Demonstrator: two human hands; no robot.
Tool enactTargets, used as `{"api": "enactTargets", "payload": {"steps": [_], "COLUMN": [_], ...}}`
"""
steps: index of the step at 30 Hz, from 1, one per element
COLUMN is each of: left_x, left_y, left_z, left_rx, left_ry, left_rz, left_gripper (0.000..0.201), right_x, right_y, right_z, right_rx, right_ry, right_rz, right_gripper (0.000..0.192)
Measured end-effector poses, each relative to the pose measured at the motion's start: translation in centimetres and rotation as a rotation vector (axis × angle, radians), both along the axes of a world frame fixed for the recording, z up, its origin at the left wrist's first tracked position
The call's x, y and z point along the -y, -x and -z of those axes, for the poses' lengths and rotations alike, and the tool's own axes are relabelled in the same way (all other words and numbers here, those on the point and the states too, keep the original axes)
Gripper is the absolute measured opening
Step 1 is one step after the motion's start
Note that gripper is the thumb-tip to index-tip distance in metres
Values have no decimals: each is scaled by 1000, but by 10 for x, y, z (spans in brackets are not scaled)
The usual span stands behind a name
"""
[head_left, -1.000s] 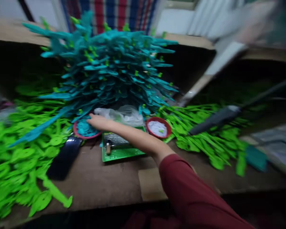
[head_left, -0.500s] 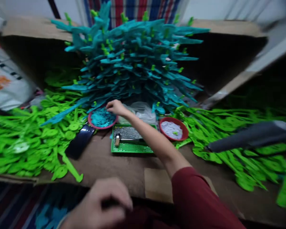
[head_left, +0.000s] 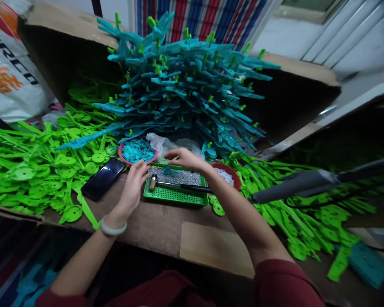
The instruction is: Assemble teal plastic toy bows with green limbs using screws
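My left hand (head_left: 132,185), with a pale bangle (head_left: 113,229) at its wrist, is just left of the green tray (head_left: 176,199). Its fingers are stretched and slightly apart, holding nothing, below the pink bowl (head_left: 137,151) of small teal pieces. Above the tray's back edge hangs my right hand (head_left: 188,160), fingers loosely bent and apart, with nothing visible in them. Small teal pieces (head_left: 169,171) lie below it on a layer of tiny silvery bits (head_left: 192,178). Across the tray rests a hammer (head_left: 169,184) with a dark handle, partly behind my right forearm.
Bright green flat parts heap up on the left (head_left: 35,170) and right (head_left: 284,204). Behind stands a tall stack of teal parts (head_left: 185,89). A phone (head_left: 103,179), a red bowl (head_left: 233,177) of white pieces and a grey tool (head_left: 284,185) hanging at right are close by.
My right hand has moved from the teal pieces' bowl rightward over the tray, where teal pieces now lie. My left hand has come up from the table's front edge to the tray's left side.
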State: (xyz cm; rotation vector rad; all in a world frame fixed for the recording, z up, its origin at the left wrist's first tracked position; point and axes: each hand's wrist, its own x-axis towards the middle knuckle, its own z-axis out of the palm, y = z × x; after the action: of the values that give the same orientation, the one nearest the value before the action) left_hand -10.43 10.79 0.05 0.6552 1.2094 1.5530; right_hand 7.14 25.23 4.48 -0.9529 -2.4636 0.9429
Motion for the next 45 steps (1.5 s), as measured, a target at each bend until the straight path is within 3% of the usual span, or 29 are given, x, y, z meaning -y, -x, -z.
{"api": "enactTargets", "payload": {"steps": [2,4,6,8,11,15,17,20,23,27,31,36,41,45], "left_x": [12,12,0,-19,-46,-55,-53,-50,-50,-51,-53,-56,-59,-65], "left_y": [5,5,1,-6,-12,-2,7,21,32,45,54,61,66,73], "left_z": [7,13,19,26,37,41,37,25,13,6,6,7,9,12], "left_rx": [-334,-709,-1046,-1255,-1311,-1369,-1470,-1571,-1480,-1210,-959,-789,-644,-334], "left_ry": [-111,-229,-351,-439,-481,-520,-560,-595,-598,-587,-490,-376,-342,-270], "left_rz": [11,122,277,411,530,570,538,374,141,-175,-346,-351,-338,-355], "left_gripper": [23,21,19,23,23,18,22,27,25,17,16,18,19,15], "right_x": [-8,-16,-22,-23,-19,-15,-20,-33,-44,-47,-50,-56,-56,-66], "right_y": [-1,9,26,44,53,31,25,39,68,94,107,121,126,119], "right_z": [1,-1,-5,-9,-13,-12,-7,4,15,16,13,19,27,25], "right_rx": [8,11,28,71,170,276,309,384,488,563,639,536,274,117], "right_ry": [-17,-53,-102,-155,-230,-283,-306,-392,-450,-477,-509,-324,-111,-28], "right_rz": [19,49,53,16,-43,-43,-50,-120,-199,-253,-315,-440,-344,-253], "right_gripper": [22,23,23,20,17,22,23,24,24,37,39,29,27,17]}}
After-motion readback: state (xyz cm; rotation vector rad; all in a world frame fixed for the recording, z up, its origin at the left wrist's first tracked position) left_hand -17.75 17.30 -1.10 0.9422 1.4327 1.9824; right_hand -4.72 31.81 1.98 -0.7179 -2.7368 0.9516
